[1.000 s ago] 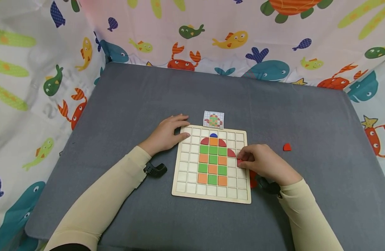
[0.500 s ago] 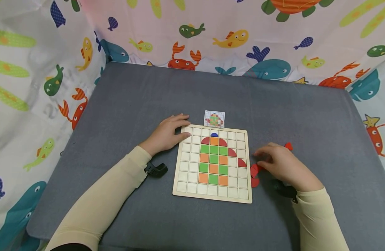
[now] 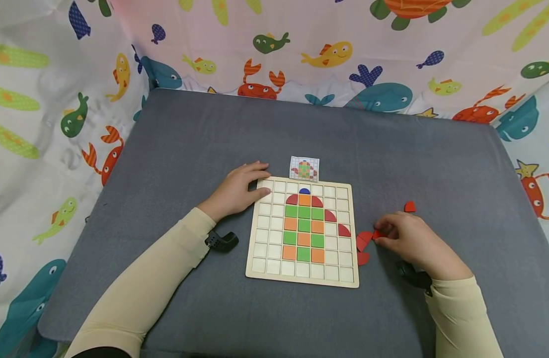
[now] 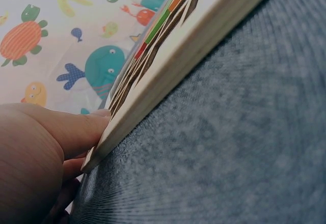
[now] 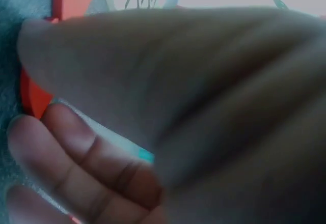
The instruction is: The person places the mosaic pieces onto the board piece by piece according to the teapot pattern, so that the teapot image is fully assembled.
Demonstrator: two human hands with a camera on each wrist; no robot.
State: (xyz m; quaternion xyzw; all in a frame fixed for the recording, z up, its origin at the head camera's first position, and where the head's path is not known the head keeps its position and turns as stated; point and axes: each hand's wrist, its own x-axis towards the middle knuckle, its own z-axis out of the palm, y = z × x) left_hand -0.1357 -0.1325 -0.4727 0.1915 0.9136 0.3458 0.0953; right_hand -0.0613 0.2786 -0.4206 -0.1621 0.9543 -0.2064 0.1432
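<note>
A square wooden grid board [image 3: 278, 272] lies on the grey table, with green, orange, dark red and blue pieces set in its cells. My left hand [image 3: 238, 191] holds the board's far left corner; in the left wrist view the thumb [image 4: 84, 132] lies on the rim, and the other fingers are mostly hidden. Right of the board, my right hand [image 3: 406, 236] pinches a small red piece [image 3: 378, 234] between thumb and index finger. Several red pieces [image 3: 363, 241] lie between this hand and the board. In the right wrist view the thumb covers part of the red piece [image 5: 34, 98].
A small printed card [image 3: 304, 168] with a coloured grid pattern lies against the board's far edge. One loose red piece [image 3: 410, 206] is on the table behind my right hand. A curtain with sea animals [image 3: 328, 54] stands along the table's back and sides.
My right hand has put a dark red quarter-round piece into a cell at the board's right side. It has then moved right, off the board, to the red pieces. The left hand has stayed still.
</note>
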